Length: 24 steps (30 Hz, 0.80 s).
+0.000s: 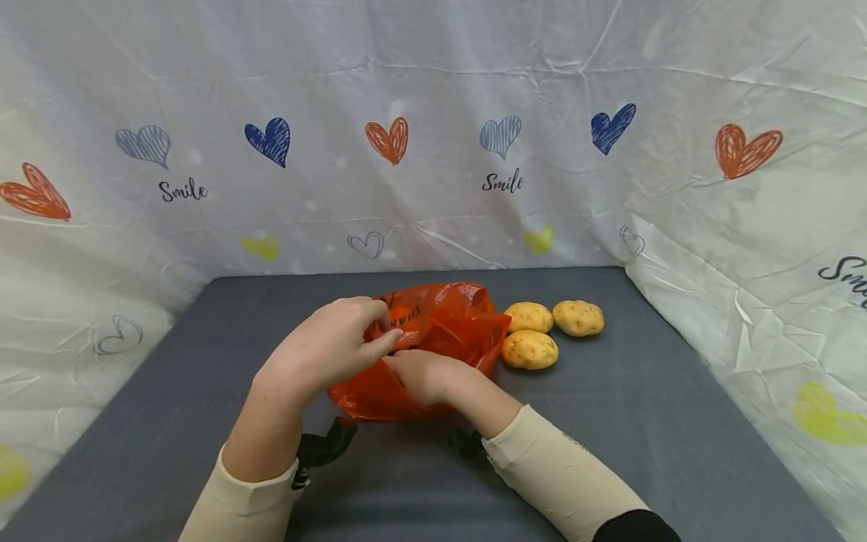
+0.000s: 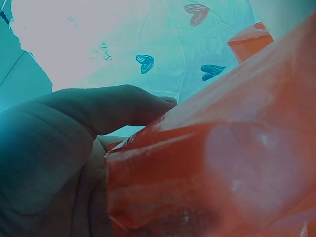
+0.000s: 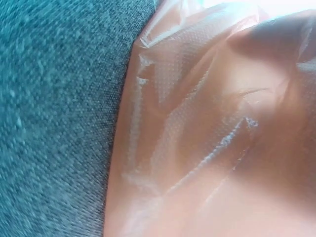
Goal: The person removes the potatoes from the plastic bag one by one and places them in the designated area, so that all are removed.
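Note:
A thin red plastic bag (image 1: 467,331) with dark printed letters lies crumpled in the middle of the table. At its left side my left hand (image 1: 321,342) holds the bag's edge; in the left wrist view the film (image 2: 163,177) passes between the thumb and the palm side. My right hand (image 1: 427,376) reaches into the bag's mouth from the near right, its fingers hidden by the bag. Through the film (image 3: 143,163) in the right wrist view, only blurred skin-toned shapes show. Whether the right hand holds anything inside cannot be made out.
Just right of the bag lie three potatoes (image 1: 530,350) close together on the dark grey table (image 1: 650,421). A white sheet with printed hearts (image 1: 433,60) hangs behind the table and along both sides. Dark wrist-camera mounts (image 1: 328,444) sit beneath the forearms.

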Tool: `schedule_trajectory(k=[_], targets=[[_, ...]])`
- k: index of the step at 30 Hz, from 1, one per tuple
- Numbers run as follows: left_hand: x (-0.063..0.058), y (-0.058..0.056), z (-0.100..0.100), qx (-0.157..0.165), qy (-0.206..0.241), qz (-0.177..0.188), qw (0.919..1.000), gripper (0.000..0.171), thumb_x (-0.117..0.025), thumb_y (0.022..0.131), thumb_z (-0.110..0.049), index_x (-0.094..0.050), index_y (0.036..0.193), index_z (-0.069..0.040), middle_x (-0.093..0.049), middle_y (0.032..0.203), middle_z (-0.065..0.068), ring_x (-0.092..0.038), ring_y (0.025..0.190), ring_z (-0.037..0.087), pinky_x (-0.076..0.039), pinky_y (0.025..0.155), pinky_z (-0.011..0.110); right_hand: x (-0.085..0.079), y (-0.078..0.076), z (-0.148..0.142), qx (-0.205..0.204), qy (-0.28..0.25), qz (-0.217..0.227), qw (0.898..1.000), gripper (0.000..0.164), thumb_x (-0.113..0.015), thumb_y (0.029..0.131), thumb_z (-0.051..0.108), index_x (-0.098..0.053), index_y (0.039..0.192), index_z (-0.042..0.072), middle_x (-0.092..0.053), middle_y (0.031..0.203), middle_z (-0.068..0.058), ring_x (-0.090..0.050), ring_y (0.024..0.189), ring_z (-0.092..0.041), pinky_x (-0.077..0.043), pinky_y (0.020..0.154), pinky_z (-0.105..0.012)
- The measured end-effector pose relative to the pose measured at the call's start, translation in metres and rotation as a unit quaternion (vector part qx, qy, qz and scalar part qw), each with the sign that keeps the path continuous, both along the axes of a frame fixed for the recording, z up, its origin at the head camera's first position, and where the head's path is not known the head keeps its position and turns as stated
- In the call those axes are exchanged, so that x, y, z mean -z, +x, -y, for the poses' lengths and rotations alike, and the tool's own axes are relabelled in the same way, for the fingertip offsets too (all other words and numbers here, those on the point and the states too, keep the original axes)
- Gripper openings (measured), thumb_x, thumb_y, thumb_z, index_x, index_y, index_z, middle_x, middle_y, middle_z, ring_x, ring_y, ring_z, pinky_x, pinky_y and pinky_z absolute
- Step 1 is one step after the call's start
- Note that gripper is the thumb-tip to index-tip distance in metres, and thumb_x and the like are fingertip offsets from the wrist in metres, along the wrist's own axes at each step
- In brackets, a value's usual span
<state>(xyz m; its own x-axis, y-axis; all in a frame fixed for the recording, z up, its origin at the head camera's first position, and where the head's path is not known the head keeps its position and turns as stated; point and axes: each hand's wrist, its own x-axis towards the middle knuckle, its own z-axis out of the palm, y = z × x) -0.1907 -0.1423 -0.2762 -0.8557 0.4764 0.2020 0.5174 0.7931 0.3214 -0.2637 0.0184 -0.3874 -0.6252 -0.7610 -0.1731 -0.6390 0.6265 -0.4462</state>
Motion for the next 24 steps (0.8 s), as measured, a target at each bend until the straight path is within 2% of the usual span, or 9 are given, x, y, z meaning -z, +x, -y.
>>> schedule_trajectory(k=[1, 5, 8, 15, 20, 24], targets=[[0.0, 0.0, -0.0001, 0.001, 0.001, 0.001, 1.0, 0.015, -0.071, 0.098, -0.024, -0.063, 0.089, -0.015, -0.055, 0.073, -0.005, -0.05, 0.066, 0.014, -0.046, 0.063, 0.033, -0.0049, 0.0031, -0.0001, 0.001, 0.001, -0.004, 1.0, 0.025, -0.06, 0.105, 0.02, -0.06, 0.129, 0.023, -0.064, 0.106, 0.006, -0.059, 0.096, -0.01, -0.049, 0.094, -0.03], [0.0002, -0.0002, -0.0002, 0.002, 0.003, 0.004, 1.0, 0.013, -0.071, 0.098, -0.023, -0.064, 0.092, -0.014, -0.057, 0.074, -0.007, -0.051, 0.066, 0.014, -0.047, 0.063, 0.033, -0.004, 0.0044, 0.0017, 0.009, 0.025, -0.029, 0.999, 0.04, -0.058, 0.105, 0.02, -0.054, 0.145, 0.021, -0.057, 0.135, 0.004, -0.056, 0.111, -0.009, -0.045, 0.105, -0.032], [0.0004, 0.0001, 0.0001, 0.001, 0.002, 0.003, 1.0, 0.012, -0.07, 0.098, -0.023, -0.066, 0.095, -0.013, -0.06, 0.077, -0.008, -0.054, 0.069, 0.012, -0.048, 0.066, 0.033, -0.0046, 0.0053, 0.0027, 0.015, 0.039, -0.038, 0.998, 0.044, -0.059, 0.105, 0.018, -0.052, 0.148, 0.02, -0.051, 0.144, 0.001, -0.055, 0.115, -0.011, -0.044, 0.107, -0.034], [0.0001, 0.0001, 0.0009, -0.005, -0.005, -0.004, 1.0, 0.017, -0.071, 0.097, -0.024, -0.068, 0.105, -0.008, -0.064, 0.088, -0.003, -0.057, 0.077, 0.015, -0.051, 0.072, 0.035, -0.0086, 0.0039, -0.0023, 0.007, 0.008, -0.024, 1.0, 0.033, -0.064, 0.102, 0.019, -0.058, 0.135, 0.019, -0.054, 0.127, 0.0, -0.056, 0.107, -0.012, -0.047, 0.103, -0.035], [-0.0013, -0.001, -0.0002, -0.001, -0.004, 0.005, 1.0, 0.015, -0.071, 0.097, -0.024, -0.067, 0.102, -0.011, -0.064, 0.085, -0.004, -0.056, 0.074, 0.014, -0.05, 0.07, 0.034, -0.001, -0.002, -0.0025, -0.012, 0.017, -0.01, 1.0, 0.037, -0.06, 0.104, 0.017, -0.054, 0.141, 0.017, -0.056, 0.122, 0.002, -0.055, 0.105, -0.012, -0.046, 0.1, -0.032], [-0.0012, -0.0009, 0.0, -0.004, -0.006, 0.005, 1.0, 0.018, -0.071, 0.098, -0.025, -0.068, 0.106, -0.009, -0.066, 0.09, -0.003, -0.058, 0.077, 0.015, -0.052, 0.073, 0.036, 0.0, -0.0015, -0.0018, -0.008, 0.023, -0.013, 1.0, 0.043, -0.059, 0.104, 0.013, -0.051, 0.146, 0.016, -0.053, 0.129, -0.001, -0.054, 0.105, -0.013, -0.047, 0.098, -0.03]])
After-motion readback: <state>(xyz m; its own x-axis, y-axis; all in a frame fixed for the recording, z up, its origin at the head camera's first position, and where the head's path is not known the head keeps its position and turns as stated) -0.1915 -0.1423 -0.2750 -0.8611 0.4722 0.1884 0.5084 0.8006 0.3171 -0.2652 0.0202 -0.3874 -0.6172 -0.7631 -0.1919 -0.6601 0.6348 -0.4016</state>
